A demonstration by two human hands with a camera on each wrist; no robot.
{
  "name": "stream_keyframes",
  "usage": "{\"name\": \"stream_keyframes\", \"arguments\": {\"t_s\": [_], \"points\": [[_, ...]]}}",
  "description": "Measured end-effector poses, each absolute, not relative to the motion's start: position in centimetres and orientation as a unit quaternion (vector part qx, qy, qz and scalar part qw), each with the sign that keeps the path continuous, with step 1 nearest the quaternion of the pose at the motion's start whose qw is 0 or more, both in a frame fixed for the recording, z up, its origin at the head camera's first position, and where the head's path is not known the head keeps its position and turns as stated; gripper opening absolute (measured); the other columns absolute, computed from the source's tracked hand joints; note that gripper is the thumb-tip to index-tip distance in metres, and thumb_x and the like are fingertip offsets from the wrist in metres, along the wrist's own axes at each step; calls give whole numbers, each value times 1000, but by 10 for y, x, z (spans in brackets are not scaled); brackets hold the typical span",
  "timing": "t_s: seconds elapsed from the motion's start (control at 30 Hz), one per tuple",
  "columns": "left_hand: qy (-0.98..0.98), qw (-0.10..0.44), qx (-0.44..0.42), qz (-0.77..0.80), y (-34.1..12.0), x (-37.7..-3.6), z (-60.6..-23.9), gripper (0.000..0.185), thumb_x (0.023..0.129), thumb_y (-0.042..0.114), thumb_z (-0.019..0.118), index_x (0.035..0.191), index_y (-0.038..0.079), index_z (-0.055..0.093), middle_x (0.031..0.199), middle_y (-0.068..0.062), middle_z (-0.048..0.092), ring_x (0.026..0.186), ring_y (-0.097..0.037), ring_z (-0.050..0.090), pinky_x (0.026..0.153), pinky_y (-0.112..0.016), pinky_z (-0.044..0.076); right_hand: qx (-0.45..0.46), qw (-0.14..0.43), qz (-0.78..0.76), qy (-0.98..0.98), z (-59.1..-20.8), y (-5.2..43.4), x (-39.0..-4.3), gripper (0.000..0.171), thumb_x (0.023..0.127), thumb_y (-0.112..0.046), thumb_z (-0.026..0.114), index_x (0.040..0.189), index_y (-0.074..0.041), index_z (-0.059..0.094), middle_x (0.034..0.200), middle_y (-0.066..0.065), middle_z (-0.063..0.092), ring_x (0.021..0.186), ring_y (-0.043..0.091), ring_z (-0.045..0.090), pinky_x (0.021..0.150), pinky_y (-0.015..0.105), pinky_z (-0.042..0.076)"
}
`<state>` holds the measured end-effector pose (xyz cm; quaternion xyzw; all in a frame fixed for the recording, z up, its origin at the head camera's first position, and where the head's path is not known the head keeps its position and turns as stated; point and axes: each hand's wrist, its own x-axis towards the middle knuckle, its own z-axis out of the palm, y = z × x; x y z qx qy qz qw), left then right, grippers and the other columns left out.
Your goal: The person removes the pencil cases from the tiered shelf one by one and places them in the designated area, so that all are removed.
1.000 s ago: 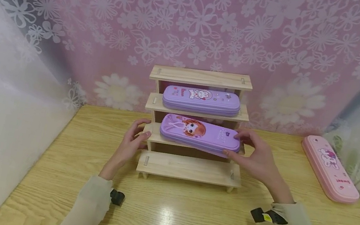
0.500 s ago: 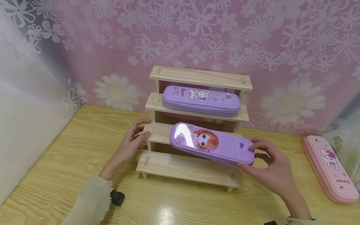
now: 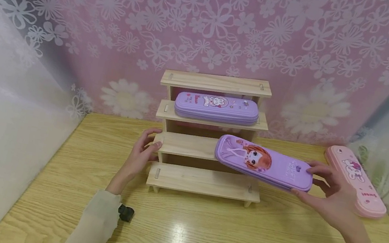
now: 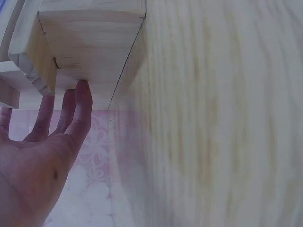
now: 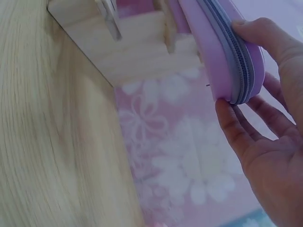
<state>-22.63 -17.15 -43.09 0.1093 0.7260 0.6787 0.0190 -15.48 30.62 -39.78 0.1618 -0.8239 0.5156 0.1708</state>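
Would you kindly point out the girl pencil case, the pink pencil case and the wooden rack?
girl pencil case (image 3: 263, 163), head view, lid.
pink pencil case (image 3: 356, 180), head view, lid.
wooden rack (image 3: 199, 181), head view, bottom step.

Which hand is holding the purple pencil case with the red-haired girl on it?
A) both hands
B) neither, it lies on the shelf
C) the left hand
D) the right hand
D: the right hand grips the end of the purple pencil case, held off the wooden shelf, while the left hand only touches the shelf's left side.
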Motion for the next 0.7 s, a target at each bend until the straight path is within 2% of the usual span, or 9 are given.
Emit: {"name": "stream_keyframes", "arguments": {"t_s": [0.1, 0.23, 0.43, 0.57, 0.7], "points": [[724, 19, 112, 681, -172, -229, -434, 43, 99, 20, 49, 139, 13, 37, 128, -14, 47, 100, -19, 59, 78, -47, 56, 154, 181, 497, -835, -396, 320, -148, 76, 57, 22, 78, 126, 5, 52, 124, 0, 56, 108, 4, 55, 84, 7, 47], [717, 15, 108, 688, -175, -235, -445, 42, 98, 23, 51, 138, 18, 39, 127, -13, 48, 100, -20, 60, 78, -46, 56, 141, 183, 454, -861, -397, 336, -141, 87, 57, 17, 81, 136, -2, 48, 126, -6, 52, 107, -1, 52, 84, 2, 43], [723, 6, 112, 682, -177, -241, -457, 39, 98, 29, 52, 135, 28, 41, 128, -12, 47, 102, -21, 60, 78, -49, 55, 110, 175, 440, -874, -407, 354, -134, 78, 60, 14, 81, 131, 1, 52, 122, -9, 43, 101, -4, 49, 82, -2, 39], [720, 9, 112, 685, -176, -240, -454, 41, 98, 25, 52, 137, 22, 40, 127, -12, 48, 101, -20, 60, 77, -49, 56, 88, 181, 436, -877, -413, 362, -129, 71, 60, 13, 81, 125, 3, 54, 118, -11, 42, 98, -1, 46, 79, -2, 40], [718, 13, 109, 688, -173, -234, -444, 43, 98, 21, 51, 138, 14, 38, 126, -12, 48, 98, -18, 61, 76, -47, 56, 40, 178, 430, -884, -416, 368, -123, 70, 63, 7, 83, 125, -5, 52, 114, -14, 43, 88, -6, 50, 67, 3, 45]]}}
